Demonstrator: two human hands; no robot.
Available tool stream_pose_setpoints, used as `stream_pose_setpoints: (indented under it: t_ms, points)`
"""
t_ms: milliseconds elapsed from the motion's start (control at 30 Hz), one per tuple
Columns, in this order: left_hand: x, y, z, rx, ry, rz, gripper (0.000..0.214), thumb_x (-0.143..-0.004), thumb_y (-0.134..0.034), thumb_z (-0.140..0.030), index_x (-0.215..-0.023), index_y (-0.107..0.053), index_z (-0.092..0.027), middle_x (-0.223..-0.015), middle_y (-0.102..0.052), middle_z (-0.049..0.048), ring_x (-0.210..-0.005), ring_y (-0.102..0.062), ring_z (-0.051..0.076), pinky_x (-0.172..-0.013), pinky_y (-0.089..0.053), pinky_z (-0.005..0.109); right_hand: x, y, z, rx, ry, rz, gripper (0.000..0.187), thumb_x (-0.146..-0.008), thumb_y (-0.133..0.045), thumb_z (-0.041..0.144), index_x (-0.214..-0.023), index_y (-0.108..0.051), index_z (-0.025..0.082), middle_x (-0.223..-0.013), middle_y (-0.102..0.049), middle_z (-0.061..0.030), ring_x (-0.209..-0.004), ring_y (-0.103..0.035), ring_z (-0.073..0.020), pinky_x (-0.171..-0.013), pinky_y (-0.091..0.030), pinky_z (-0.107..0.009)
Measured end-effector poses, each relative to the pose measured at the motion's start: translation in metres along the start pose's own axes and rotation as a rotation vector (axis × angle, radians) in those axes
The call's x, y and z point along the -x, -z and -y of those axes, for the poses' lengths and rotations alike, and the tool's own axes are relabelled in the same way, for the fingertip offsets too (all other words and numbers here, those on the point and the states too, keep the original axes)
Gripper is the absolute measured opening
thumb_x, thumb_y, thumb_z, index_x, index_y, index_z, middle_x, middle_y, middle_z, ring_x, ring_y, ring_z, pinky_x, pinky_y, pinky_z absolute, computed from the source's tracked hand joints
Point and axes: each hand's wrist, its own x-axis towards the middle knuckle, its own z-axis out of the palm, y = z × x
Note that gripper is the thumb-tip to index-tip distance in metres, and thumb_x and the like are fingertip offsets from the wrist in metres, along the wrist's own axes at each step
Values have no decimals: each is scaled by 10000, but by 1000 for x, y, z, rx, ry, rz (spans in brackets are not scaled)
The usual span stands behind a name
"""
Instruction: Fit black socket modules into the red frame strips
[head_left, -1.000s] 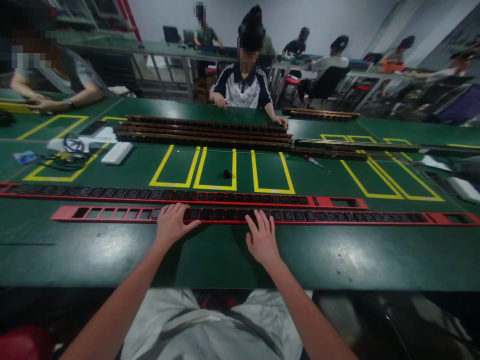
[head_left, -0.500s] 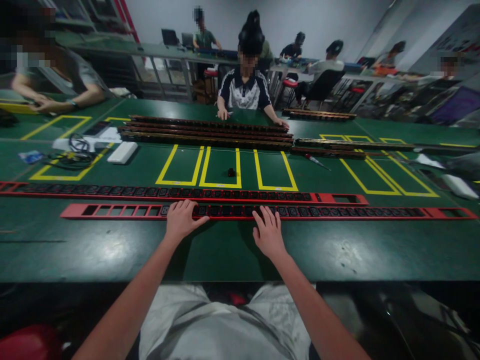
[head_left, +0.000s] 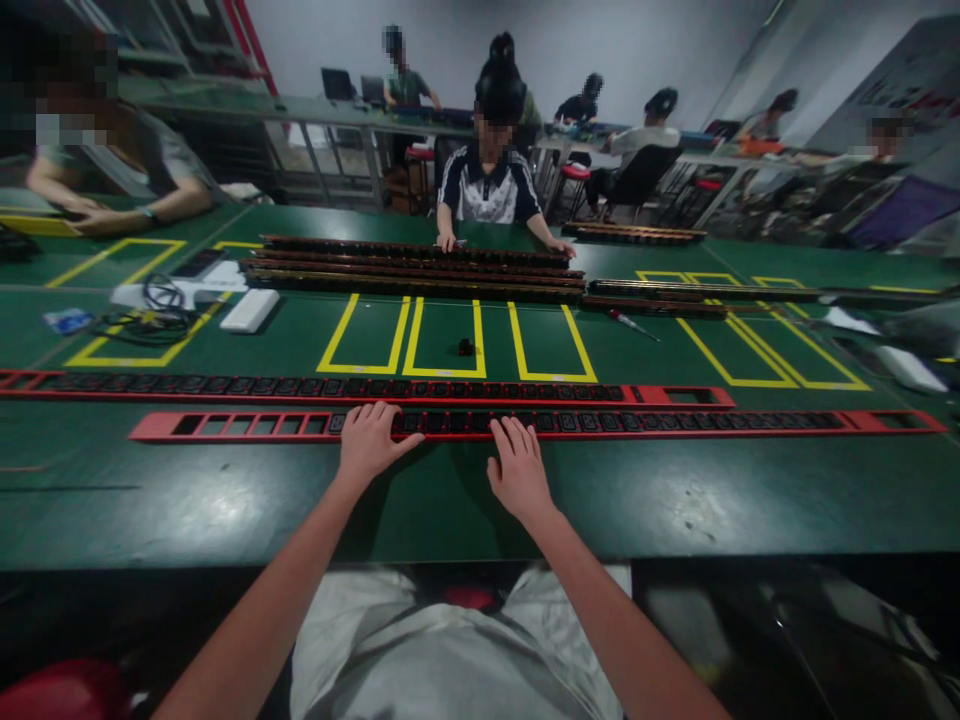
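Observation:
A long red socket strip [head_left: 675, 421] lies across the green table [head_left: 450, 510] just in front of me, its left end showing several empty cut-outs [head_left: 225, 425]. My left hand [head_left: 369, 446] rests flat on it, fingers stretched over the black sockets. My right hand [head_left: 516, 470] lies open beside it, fingertips on the same strip. A second red strip [head_left: 225, 386], filled with black sockets, runs parallel just behind.
Dark strips [head_left: 420, 265] are stacked at the far side, where a seated person has both hands on them. A small black part [head_left: 466, 347] sits in a yellow box. Cables [head_left: 150, 310] and a white block [head_left: 250, 310] lie left; a screwdriver [head_left: 634, 324] right.
My right hand has slid a little to the left along the near strip. The view has shifted slightly; the left hand stays flat on the strip.

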Motion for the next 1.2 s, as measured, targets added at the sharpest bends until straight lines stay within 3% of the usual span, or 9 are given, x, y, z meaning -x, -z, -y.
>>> stream_pose_setpoints:
  t_ms: [200,367,533,700,833,967,1100,1200]
  points:
    - [0,1,-1,28,14,6,538,-855,-605,-691,-1080,-657,-206,-1042,-682,120,-1039,-588,333,-966,-379,478,-5,-5,10,40,-52,-36,548,-935,-550,235,-1472,-513,137,-1482,-468,-191,-1441,-367,-350,-1233,-276,-596]
    - [0,-1,0,35,19,11,529,-856,-600,-695,-1076,-654,-216,-1047,-680,115,-1036,-588,325,-975,-374,476,-4,-8,8,32,-43,-58,622,-946,-507,201,-1551,-390,119,-1494,-468,-183,-1448,-358,-315,-1238,-279,-576]
    - [0,1,0,25,13,10,518,-870,-585,-694,-1069,-646,-220,-1036,-679,110,-1024,-593,318,-968,-379,466,-3,-7,7,44,-33,-41,531,-950,-506,201,-1479,-506,159,-1497,-458,-178,-1456,-352,-327,-1230,-282,-588]
    - [1,1,-1,31,20,15,514,-861,-598,-692,-1087,-651,-233,-1050,-685,115,-1054,-591,330,-974,-377,472,-3,-7,7,2,-52,-59,610,-956,-467,191,-1560,-390,155,-1496,-472,-179,-1458,-357,-303,-1233,-288,-580]
    - [0,0,0,28,25,13,527,-856,-599,-701,-1091,-650,-233,-1055,-685,116,-1063,-590,333,-986,-373,475,-3,-7,7,14,-35,-48,527,-951,-478,185,-1477,-514,182,-1493,-468,-173,-1455,-362,-319,-1224,-297,-593]
    - [0,0,0,30,21,23,532,-857,-592,-708,-1088,-650,-232,-1062,-687,115,-1057,-590,331,-972,-377,474,-3,-8,7,12,-50,-61,590,-947,-486,181,-1533,-428,149,-1490,-473,-174,-1450,-371,-310,-1231,-294,-585]
    - [0,1,-1,28,15,17,534,-862,-590,-700,-1086,-647,-218,-1057,-687,116,-1046,-588,329,-964,-378,471,-3,-7,7,20,-45,-53,532,-951,-492,182,-1483,-501,161,-1494,-470,-171,-1453,-369,-317,-1236,-287,-580]
    - [1,2,-1,29,19,15,539,-858,-592,-702,-1091,-650,-220,-1061,-687,118,-1045,-586,333,-963,-379,474,-3,-7,7,9,-55,-56,561,-958,-481,187,-1517,-457,157,-1498,-471,-170,-1458,-364,-308,-1240,-283,-577]
